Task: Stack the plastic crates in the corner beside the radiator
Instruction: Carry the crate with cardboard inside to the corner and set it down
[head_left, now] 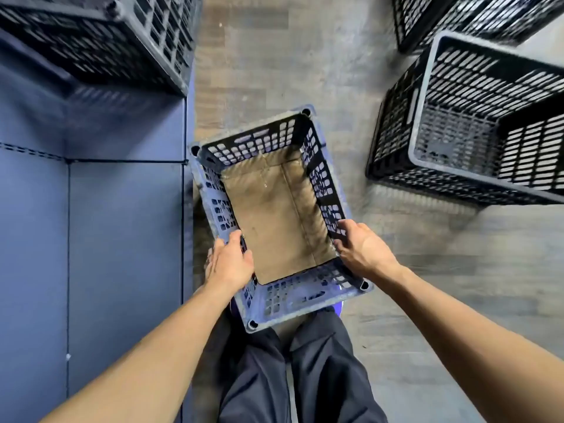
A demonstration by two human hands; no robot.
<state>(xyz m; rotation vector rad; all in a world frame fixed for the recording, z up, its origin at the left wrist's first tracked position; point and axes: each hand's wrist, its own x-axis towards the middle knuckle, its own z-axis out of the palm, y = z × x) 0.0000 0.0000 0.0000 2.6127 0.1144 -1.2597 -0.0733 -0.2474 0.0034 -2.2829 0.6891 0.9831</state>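
Grey wood-grain floor (274, 56) below, smooth and blurred. Centre, just ahead of dark trousers (274, 377), blue crate (293, 303): rectangular, open top up, plastic walls pierced with small slots, round sockets at the corners. Inside, flat brown cardboard (274, 215), creased lengthwise and stained.

Both arms bare, reaching forward and down to the blue crate. Left hand (230, 264) curled over the left long rim near the closest corner, thumb inside, fingers down the outer wall. Right hand (363, 248) clamped on the opposite rim, fingers hooked over the wall. Cannot tell whether the blue crate rests on the floor or hangs from the grip.

Right of the blue crate and well apart, black crate (476, 123), slotted lattice walls, pale rim, tipped in view. Beyond it, far crate (457, 16), also black lattice, cut by the frame. Left of the blue crate, matte dark-blue panels (91, 224) with thin seams; at their far end, dark crate (100, 38) of gridded plastic.
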